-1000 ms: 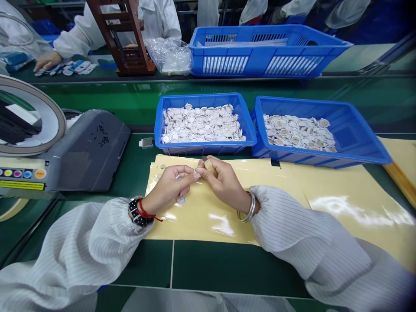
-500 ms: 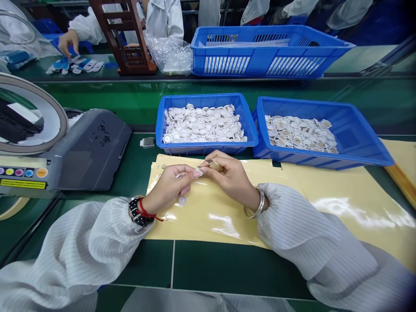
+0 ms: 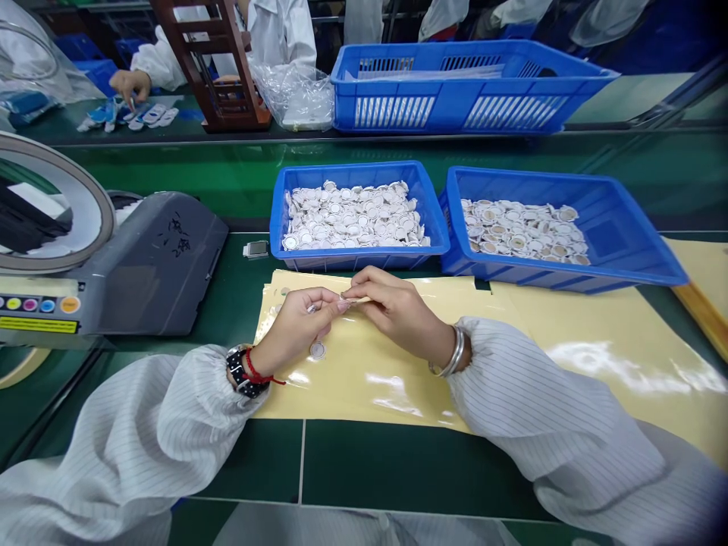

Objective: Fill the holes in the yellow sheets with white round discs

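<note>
Mid-frame, left hand pinches a small white piece, mostly hidden, at its fingertips; right hand meets it there, fingers bent, can't tell if gripping. Just below left hand, a loose disc lies on yellow sheet. Upper centre, blue bin of white discs on tabletop, second bin to its right.
</note>
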`<state>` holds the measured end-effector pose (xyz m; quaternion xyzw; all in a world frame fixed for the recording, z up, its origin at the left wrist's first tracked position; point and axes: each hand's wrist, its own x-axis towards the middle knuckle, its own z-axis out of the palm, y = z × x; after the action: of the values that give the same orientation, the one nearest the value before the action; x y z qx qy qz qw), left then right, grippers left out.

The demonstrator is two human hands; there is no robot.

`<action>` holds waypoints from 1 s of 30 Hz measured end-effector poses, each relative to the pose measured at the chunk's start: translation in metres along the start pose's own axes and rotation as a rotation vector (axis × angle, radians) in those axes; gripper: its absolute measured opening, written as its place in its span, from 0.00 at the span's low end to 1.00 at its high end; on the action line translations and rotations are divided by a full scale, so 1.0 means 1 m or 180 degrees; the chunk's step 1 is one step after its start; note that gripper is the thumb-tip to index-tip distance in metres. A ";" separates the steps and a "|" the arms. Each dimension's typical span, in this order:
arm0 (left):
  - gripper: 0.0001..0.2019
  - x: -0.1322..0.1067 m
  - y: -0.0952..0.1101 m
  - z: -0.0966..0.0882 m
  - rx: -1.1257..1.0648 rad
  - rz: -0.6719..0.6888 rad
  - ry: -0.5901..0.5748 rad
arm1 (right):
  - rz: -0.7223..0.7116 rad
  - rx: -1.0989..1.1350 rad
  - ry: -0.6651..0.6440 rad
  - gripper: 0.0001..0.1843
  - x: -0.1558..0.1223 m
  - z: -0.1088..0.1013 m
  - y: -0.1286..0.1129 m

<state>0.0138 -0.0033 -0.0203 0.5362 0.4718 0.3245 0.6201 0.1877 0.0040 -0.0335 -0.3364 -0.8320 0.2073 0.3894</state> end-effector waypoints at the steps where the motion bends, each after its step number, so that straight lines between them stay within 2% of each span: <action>1: 0.13 0.000 -0.001 0.000 -0.0007 0.0009 0.0009 | 0.0011 -0.0038 -0.0042 0.10 0.000 0.000 0.000; 12: 0.08 0.001 0.001 0.004 0.0199 -0.0111 0.0215 | 0.0094 -0.0457 -0.0337 0.08 -0.002 0.008 0.000; 24: 0.05 0.000 0.002 0.008 0.0349 -0.0160 0.0429 | 0.0164 -0.0403 -0.0028 0.07 -0.004 0.025 0.005; 30: 0.07 -0.001 0.004 0.007 0.0373 -0.0141 0.0413 | 0.0504 -0.0042 0.0159 0.06 -0.002 0.022 0.002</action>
<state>0.0202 -0.0061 -0.0163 0.5389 0.5409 0.3166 0.5628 0.1725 0.0027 -0.0490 -0.4088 -0.7942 0.2235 0.3902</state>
